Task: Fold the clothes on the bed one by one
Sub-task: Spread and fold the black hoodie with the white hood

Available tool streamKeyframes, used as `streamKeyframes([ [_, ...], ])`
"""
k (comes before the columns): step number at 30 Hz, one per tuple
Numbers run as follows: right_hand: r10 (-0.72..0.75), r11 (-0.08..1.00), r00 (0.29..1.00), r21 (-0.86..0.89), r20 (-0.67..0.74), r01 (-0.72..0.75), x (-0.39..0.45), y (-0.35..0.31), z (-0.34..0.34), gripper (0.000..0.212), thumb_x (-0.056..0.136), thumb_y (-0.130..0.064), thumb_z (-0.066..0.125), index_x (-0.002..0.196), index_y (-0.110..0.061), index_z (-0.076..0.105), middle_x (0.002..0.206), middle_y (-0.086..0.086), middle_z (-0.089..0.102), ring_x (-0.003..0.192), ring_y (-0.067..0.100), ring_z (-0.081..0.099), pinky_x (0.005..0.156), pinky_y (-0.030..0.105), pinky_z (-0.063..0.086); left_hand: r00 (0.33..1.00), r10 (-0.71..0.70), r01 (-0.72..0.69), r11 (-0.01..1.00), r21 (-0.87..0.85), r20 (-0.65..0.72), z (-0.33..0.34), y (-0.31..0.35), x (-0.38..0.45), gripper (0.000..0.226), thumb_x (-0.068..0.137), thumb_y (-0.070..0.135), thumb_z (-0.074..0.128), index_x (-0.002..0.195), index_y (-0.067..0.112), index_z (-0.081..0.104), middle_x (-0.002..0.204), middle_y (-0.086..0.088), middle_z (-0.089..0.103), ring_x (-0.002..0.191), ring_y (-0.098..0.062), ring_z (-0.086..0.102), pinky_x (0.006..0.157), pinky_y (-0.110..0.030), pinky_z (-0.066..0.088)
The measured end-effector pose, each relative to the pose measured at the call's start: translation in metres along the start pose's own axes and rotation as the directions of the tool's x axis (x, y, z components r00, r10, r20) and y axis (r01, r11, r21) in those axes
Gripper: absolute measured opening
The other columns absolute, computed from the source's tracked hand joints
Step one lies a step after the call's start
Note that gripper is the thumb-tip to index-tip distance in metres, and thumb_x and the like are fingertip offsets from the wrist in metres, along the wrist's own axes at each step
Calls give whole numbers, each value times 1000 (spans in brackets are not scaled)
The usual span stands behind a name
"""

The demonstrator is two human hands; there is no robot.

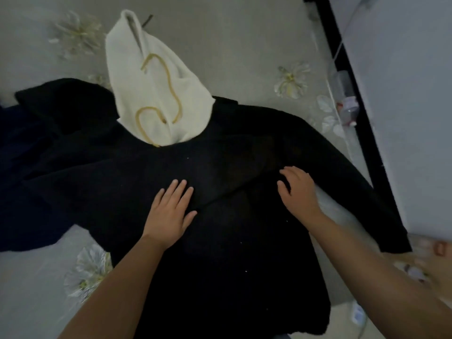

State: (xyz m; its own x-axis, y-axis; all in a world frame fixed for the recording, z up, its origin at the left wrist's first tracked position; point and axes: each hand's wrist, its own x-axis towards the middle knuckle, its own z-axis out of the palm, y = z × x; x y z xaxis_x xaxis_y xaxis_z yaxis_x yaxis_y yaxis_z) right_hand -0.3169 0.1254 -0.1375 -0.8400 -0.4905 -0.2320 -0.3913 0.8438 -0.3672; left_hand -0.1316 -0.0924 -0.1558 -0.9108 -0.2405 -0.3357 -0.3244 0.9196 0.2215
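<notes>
A black hoodie [220, 253] lies spread flat on the bed, its white hood [156, 94] with yellow drawstrings pointing away from me. One black sleeve [342, 167] stretches toward the bed's right edge. My left hand [171, 211] rests flat on the hoodie's chest with straight fingers. My right hand [298, 189] lies on the fabric near the right armpit, its fingers bent and pressing into the cloth; whether it pinches the cloth cannot be made out.
The grey bedsheet [244, 45] carries a pale flower print. More dark clothing [36, 155] is heaped at the left. A black bed frame [352, 94] runs along the right, with a plastic bottle [347, 101] and the floor beyond it.
</notes>
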Motion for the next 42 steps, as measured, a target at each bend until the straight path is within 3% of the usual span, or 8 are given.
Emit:
streamKeyframes([
  [10,523,831,846,-285,104,-478,-37,152,-73,85,84,-42,61,147,-14,10,154,14,12,141,29,12,112,51,13,986,34,-43,998,55,164,6,105,73,63,98,43,22,147,13,-3,156,-4,-8,143,-19,-9,116,-34,0],
  [14,453,889,858,-193,244,-415,-19,166,-65,19,92,-23,52,96,-5,59,94,14,60,101,28,56,79,31,42,951,-39,-26,978,205,305,16,105,69,65,98,46,18,147,12,-7,156,-5,-10,143,-20,-8,116,-35,0],
  [17,441,897,890,-89,113,-433,-20,160,-58,36,91,-10,48,55,-6,45,62,8,46,72,24,50,59,27,29,938,-44,-36,974,222,344,14,103,70,65,98,46,18,146,12,-8,156,-5,-12,143,-19,-9,116,-35,0],
  [21,457,889,849,98,-265,-448,-24,152,-60,20,88,-3,49,87,5,67,87,23,66,83,35,58,67,36,38,938,-36,-32,981,190,344,11,105,72,64,98,45,20,147,13,-6,156,-4,-10,143,-18,-8,116,-33,0],
  [26,314,927,848,331,-427,-176,5,83,-86,30,88,3,50,117,5,59,115,22,62,108,35,56,97,38,40,990,-37,49,995,-85,134,-14,90,61,58,98,34,34,146,9,14,155,-5,12,144,-17,5,115,-30,9],
  [31,-322,883,792,136,-520,448,-2,-54,-84,30,74,-6,51,94,4,70,89,21,68,79,30,61,72,30,47,918,-385,311,849,-427,-97,-53,44,13,52,96,19,44,141,1,28,148,-14,31,140,-24,21,113,-35,18],
  [37,-872,484,489,-119,18,867,-48,-102,-16,32,46,-6,85,76,-14,75,93,7,72,91,25,69,78,44,54,781,-617,529,734,-426,-93,-73,-39,-73,49,96,17,44,139,-2,32,142,-20,38,134,-32,32,110,-42,26],
  [42,-691,714,714,-257,-110,652,-23,-74,-13,49,46,-9,87,92,-1,71,101,22,67,96,39,65,80,51,51,776,-627,537,713,-451,-67,-60,-55,-101,43,95,16,47,133,-4,40,131,-21,49,122,-33,45,102,-41,34],
])
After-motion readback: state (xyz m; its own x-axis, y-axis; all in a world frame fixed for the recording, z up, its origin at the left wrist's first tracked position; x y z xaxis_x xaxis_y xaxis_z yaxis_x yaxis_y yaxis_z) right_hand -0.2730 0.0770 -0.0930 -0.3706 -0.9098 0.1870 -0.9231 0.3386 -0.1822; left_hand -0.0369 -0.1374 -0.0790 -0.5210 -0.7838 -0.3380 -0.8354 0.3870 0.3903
